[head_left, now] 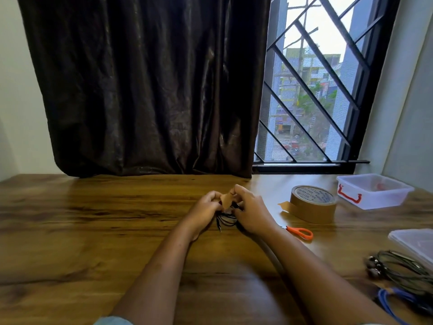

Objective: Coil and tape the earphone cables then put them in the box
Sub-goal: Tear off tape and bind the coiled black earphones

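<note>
Step in hand, as judged: taping. At centre frame the left hand point(206, 208) and right hand point(250, 211) meet over a coiled black earphone cable point(226, 219), both closed on it, with the right fingertips also pinching a short brown tape strip point(226, 200) that stands up between the hands. The plug end hangs just below the left hand. The next move calls for folding the strip around the bundled loops and pressing it to itself without loosening the coil. The open clear box point(375, 191) stands at right of frame, near the table's far edge, beyond the tape roll point(312, 204) and the orange-handled scissors point(301, 232). Further cables point(407, 270) lie untaped at lower right beside a clear lid point(414, 242). The wooden table point(93, 226) offers open room to the left; the path rightward to the box passes over roll and scissors.
</note>
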{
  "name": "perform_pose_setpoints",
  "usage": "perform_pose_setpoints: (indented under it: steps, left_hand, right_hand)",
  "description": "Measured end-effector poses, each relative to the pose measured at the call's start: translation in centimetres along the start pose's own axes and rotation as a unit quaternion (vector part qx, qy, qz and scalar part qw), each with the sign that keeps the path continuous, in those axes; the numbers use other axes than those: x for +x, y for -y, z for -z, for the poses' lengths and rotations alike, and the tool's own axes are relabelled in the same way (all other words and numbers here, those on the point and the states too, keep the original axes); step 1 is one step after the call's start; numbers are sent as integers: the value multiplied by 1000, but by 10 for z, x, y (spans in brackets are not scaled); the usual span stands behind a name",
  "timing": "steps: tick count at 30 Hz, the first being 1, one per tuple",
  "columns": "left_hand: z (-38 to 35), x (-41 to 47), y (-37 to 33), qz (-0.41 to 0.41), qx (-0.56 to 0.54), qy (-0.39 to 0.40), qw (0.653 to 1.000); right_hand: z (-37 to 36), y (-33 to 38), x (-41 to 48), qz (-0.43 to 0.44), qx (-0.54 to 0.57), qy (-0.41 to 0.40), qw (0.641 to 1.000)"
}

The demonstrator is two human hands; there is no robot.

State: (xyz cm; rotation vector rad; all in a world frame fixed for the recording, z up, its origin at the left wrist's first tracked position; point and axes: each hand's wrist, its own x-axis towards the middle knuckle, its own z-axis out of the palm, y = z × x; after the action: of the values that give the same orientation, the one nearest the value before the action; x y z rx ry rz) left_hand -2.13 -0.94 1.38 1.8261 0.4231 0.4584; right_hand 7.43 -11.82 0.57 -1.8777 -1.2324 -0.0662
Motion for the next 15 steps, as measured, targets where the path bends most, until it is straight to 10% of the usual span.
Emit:
perform_pose_setpoints:
  steps: [15]
  left_hand:
    - [-7,4,14,-180,189,-163,952]
  right_hand:
    - [-3,-5,3,-25,-26,-36,999]
